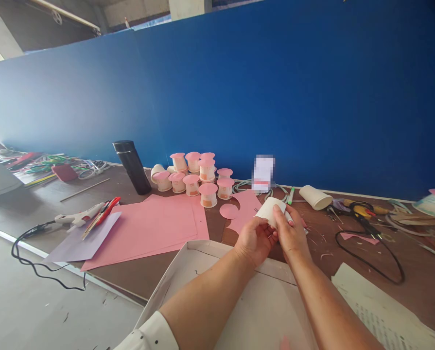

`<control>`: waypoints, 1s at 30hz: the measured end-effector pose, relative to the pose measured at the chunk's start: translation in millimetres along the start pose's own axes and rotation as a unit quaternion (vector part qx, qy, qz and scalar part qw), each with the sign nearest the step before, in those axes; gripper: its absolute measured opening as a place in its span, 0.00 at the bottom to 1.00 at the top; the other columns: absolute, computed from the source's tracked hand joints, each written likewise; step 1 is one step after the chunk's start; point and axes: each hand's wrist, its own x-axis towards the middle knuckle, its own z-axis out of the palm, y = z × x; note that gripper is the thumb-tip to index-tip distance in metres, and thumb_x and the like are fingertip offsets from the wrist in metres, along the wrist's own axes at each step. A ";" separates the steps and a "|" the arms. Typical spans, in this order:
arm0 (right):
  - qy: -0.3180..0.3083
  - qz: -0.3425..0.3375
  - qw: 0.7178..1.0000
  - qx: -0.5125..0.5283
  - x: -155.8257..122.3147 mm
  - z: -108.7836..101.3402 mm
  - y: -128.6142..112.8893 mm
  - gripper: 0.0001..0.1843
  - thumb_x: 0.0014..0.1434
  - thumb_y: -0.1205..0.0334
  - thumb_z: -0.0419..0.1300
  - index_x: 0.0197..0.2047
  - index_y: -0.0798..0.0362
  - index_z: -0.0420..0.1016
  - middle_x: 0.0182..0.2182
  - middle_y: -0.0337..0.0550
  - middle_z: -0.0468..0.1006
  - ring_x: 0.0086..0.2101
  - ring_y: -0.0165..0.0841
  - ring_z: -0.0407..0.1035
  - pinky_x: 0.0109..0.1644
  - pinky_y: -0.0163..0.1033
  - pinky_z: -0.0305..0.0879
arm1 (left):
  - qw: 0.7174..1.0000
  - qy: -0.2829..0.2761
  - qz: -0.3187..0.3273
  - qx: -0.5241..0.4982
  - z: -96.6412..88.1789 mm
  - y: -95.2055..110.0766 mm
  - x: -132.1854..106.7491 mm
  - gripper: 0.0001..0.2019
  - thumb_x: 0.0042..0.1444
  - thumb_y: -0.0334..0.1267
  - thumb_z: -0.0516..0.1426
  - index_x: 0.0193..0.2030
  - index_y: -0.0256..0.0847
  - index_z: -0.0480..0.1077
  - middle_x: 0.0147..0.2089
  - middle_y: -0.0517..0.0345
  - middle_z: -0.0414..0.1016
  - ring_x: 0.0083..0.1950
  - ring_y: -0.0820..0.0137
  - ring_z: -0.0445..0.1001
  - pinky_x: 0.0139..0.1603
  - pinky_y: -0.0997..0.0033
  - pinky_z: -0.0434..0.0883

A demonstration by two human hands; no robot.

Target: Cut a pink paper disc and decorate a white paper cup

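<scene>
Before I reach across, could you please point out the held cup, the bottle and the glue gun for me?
Held cup (pixel 269 210): head view, on its white outer side.
Bottle (pixel 132 167): head view, on the middle of its dark body.
Glue gun (pixel 80 216): head view, on its pale body.

White left sleeve, small black dots, bare forearms
</scene>
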 end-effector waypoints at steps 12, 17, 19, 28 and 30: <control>-0.011 0.006 0.999 -0.044 -0.5 -2.5 -3.9 0.32 0.51 0.38 0.58 0.51 0.51 0.73 0.38 0.43 0.79 0.35 0.37 0.72 0.36 0.39 0.67 | 0.999 -0.012 0.026 0.031 1.4 1.1 -1.3 0.09 0.46 0.28 0.57 0.36 0.30 0.72 0.29 0.53 0.71 0.29 0.75 0.66 0.32 0.77 0.67; -0.021 0.011 0.998 -0.061 -1.2 -3.4 -3.9 0.32 0.52 0.38 0.58 0.52 0.50 0.73 0.38 0.43 0.79 0.37 0.38 0.72 0.39 0.40 0.67 | 0.999 -0.022 0.034 0.033 1.6 1.3 -1.3 0.10 0.46 0.29 0.57 0.37 0.30 0.72 0.31 0.53 0.71 0.29 0.75 0.66 0.31 0.77 0.67; -0.025 0.002 0.997 -0.068 -1.7 -3.5 -3.6 0.31 0.52 0.38 0.57 0.52 0.50 0.73 0.39 0.43 0.78 0.38 0.39 0.72 0.40 0.41 0.67 | 0.999 -0.021 0.036 0.035 2.3 1.6 -1.3 0.10 0.46 0.29 0.57 0.38 0.31 0.72 0.31 0.54 0.71 0.29 0.75 0.66 0.31 0.77 0.66; 0.099 -0.066 0.992 -0.032 0.9 -11.1 -19.1 0.33 0.55 0.43 0.59 0.59 0.52 0.67 0.48 0.53 0.76 0.42 0.42 0.73 0.44 0.47 0.70 | 0.995 0.040 0.065 0.066 5.5 1.4 -1.2 0.08 0.45 0.29 0.57 0.35 0.34 0.69 0.31 0.54 0.69 0.28 0.75 0.65 0.28 0.75 0.65; 0.095 -0.091 0.991 0.034 -1.6 -12.1 -27.6 0.32 0.58 0.44 0.57 0.60 0.53 0.66 0.45 0.53 0.78 0.38 0.39 0.75 0.39 0.45 0.72 | 0.993 0.037 0.079 0.084 5.0 1.7 -0.8 0.09 0.45 0.29 0.57 0.36 0.35 0.68 0.33 0.54 0.70 0.29 0.75 0.66 0.29 0.76 0.65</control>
